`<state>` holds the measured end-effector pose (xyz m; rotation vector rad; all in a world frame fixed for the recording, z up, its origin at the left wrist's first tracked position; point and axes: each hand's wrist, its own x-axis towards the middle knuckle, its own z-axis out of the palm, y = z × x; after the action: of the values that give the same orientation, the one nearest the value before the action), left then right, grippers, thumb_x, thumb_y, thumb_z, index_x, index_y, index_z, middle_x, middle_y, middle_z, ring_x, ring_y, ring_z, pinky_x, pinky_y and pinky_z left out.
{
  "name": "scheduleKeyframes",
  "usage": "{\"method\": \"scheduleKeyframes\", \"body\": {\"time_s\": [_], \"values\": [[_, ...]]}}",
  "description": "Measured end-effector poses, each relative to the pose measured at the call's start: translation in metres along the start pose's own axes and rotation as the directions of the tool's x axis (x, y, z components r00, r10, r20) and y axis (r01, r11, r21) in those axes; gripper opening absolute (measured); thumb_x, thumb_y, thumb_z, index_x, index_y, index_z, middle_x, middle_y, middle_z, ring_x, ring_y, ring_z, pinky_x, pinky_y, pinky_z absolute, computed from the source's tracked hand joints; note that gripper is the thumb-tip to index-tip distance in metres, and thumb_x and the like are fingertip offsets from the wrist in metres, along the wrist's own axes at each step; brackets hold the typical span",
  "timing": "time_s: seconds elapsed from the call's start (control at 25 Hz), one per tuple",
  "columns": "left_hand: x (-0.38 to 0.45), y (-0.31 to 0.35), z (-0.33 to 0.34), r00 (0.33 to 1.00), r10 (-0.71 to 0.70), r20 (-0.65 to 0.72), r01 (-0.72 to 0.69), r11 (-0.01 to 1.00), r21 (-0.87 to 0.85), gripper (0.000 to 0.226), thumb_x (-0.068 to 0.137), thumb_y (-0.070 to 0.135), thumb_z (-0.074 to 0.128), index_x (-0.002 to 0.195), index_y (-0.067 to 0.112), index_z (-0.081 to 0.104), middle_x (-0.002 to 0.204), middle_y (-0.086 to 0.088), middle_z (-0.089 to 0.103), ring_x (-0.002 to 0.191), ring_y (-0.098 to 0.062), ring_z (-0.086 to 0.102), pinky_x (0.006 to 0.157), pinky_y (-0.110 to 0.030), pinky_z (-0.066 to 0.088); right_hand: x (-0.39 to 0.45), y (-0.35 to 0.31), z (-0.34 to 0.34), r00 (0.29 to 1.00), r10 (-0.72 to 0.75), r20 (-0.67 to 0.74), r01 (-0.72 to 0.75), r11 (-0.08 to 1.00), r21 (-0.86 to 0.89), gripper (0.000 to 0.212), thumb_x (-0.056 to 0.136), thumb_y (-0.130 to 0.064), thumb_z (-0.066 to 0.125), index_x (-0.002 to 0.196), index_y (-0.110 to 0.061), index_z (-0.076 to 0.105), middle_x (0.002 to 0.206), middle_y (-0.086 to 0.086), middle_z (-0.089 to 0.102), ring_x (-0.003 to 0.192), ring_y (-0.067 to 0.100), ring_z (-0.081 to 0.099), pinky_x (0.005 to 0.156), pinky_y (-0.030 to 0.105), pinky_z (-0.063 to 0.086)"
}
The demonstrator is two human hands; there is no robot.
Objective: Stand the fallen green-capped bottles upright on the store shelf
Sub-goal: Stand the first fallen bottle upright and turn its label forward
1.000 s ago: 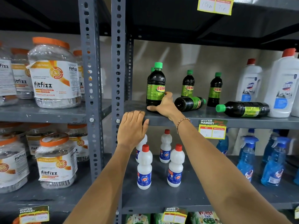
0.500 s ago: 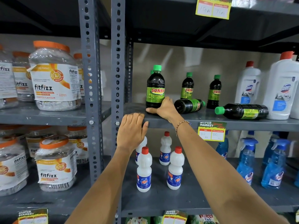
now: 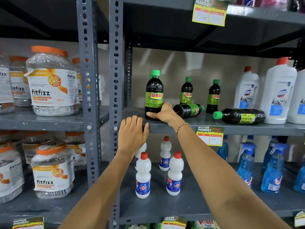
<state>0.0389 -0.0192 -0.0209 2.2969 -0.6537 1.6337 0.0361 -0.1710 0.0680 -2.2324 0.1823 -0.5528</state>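
Observation:
On the grey store shelf [image 3: 214, 128] a dark green-capped Sunny bottle [image 3: 154, 93] stands upright at the front left. My right hand [image 3: 165, 112] grips its base. Just right of that hand a second bottle [image 3: 189, 109] lies on its side, cap pointing right. A third bottle [image 3: 239, 115] lies fallen further right, cap pointing left. Two more bottles [image 3: 186, 90] [image 3: 213, 95] stand upright at the back. My left hand [image 3: 132, 134] rests flat on the shelf's front edge, fingers apart, holding nothing.
Large white red-capped bottles [image 3: 279, 95] stand at the shelf's right end. Below are small white bottles [image 3: 143, 176] and blue spray bottles [image 3: 246, 164]. The left rack holds orange-lidded fitfizz jars [image 3: 52, 81]. A steel upright post [image 3: 116, 63] borders the shelf.
The upright bottle under my right hand has turned, its Sunny label now facing forward. The hand slid slightly lower on its base. My left hand stays on the shelf edge.

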Motion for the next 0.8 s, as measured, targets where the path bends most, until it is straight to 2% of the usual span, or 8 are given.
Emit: {"method": "scheduleKeyframes", "body": {"time_s": [0.08,0.16,0.2,0.28,0.32,0.36,0.52,0.8], "values": [[0.020,0.006,-0.008,0.992,-0.080,0.093,0.079,0.997,0.016,0.046,0.098,0.046,0.034,0.088,0.009,0.059,0.083,-0.010,0.065,0.078,-0.028,0.060,0.072,-0.039,0.043,0.001,0.004,-0.011,0.995,0.054,0.079,-0.060,0.995,0.074,0.095,0.069,-0.033,0.082,0.140,-0.002,0.027,0.143,0.014,0.041,0.131,0.027,0.042,0.109,0.043,0.039],[0.046,0.008,-0.010,0.949,-0.177,0.260,0.207,0.974,-0.095,0.044,0.096,0.047,0.044,0.107,0.006,0.055,0.100,-0.014,0.066,0.093,-0.031,0.062,0.076,-0.040,0.045,0.002,0.011,-0.018,0.994,0.069,0.088,-0.081,0.985,0.149,0.089,0.076,-0.020,0.078,0.144,-0.003,0.023,0.145,0.016,0.041,0.132,0.028,0.042,0.109,0.043,0.039],[0.059,0.007,-0.011,0.893,-0.226,0.388,0.312,0.934,-0.174,0.051,0.094,0.046,0.050,0.122,0.003,0.049,0.114,-0.018,0.063,0.104,-0.032,0.059,0.079,-0.041,0.045,0.002,0.014,-0.020,0.995,0.066,0.077,-0.078,0.982,0.174,0.085,0.078,-0.015,0.075,0.144,-0.002,0.024,0.144,0.017,0.043,0.131,0.029,0.043,0.109,0.043,0.039],[0.084,0.000,-0.009,0.686,-0.246,0.684,0.554,0.787,-0.272,0.072,0.090,0.046,0.058,0.138,-0.002,0.033,0.136,-0.020,0.049,0.116,-0.030,0.052,0.084,-0.038,0.043,0.003,0.016,-0.020,0.996,0.050,0.069,-0.063,0.979,0.195,0.075,0.081,-0.010,0.072,0.142,-0.001,0.030,0.140,0.017,0.049,0.128,0.028,0.048,0.109,0.043,0.039],[0.092,-0.004,-0.008,0.589,-0.221,0.777,0.655,0.694,-0.299,0.074,0.089,0.045,0.060,0.140,-0.001,0.033,0.139,-0.016,0.047,0.118,-0.028,0.049,0.085,-0.036,0.041,0.003,0.016,-0.018,0.996,0.042,0.074,-0.056,0.979,0.194,0.070,0.081,-0.008,0.072,0.140,-0.001,0.034,0.138,0.016,0.053,0.126,0.027,0.051,0.108,0.043,0.040],[0.096,-0.008,-0.006,0.541,-0.185,0.820,0.716,0.613,-0.334,0.070,0.089,0.043,0.062,0.138,0.000,0.038,0.137,-0.012,0.048,0.120,-0.026,0.048,0.087,-0.033,0.040,0.004,0.016,-0.017,0.996,0.035,0.079,-0.049,0.981,0.187,0.064,0.081,-0.008,0.071,0.137,-0.001,0.041,0.134,0.016,0.057,0.122,0.027,0.054,0.107,0.042,0.041],[0.095,-0.013,0.007,0.616,-0.141,0.775,0.734,0.459,-0.501,0.032,0.090,0.020,0.065,0.120,0.008,0.063,0.118,-0.011,0.067,0.111,-0.022,0.060,0.103,-0.038,0.043,0.004,0.016,-0.016,0.998,0.036,0.045,-0.043,0.985,0.169,0.048,0.080,-0.009,0.073,0.124,-0.003,0.055,0.118,0.013,0.066,0.112,0.024,0.061,0.103,0.039,0.046],[0.087,-0.011,-0.008,0.668,-0.161,0.726,0.684,0.517,-0.515,0.028,0.087,0.022,0.069,0.111,0.008,0.069,0.106,-0.011,0.072,0.103,-0.023,0.065,0.100,-0.041,0.048,-0.011,0.012,-0.022,0.999,0.000,0.046,-0.007,0.989,0.149,0.045,0.080,-0.008,0.072,0.123,-0.002,0.059,0.119,0.014,0.067,0.113,0.023,0.061,0.104,0.037,0.046]]}}
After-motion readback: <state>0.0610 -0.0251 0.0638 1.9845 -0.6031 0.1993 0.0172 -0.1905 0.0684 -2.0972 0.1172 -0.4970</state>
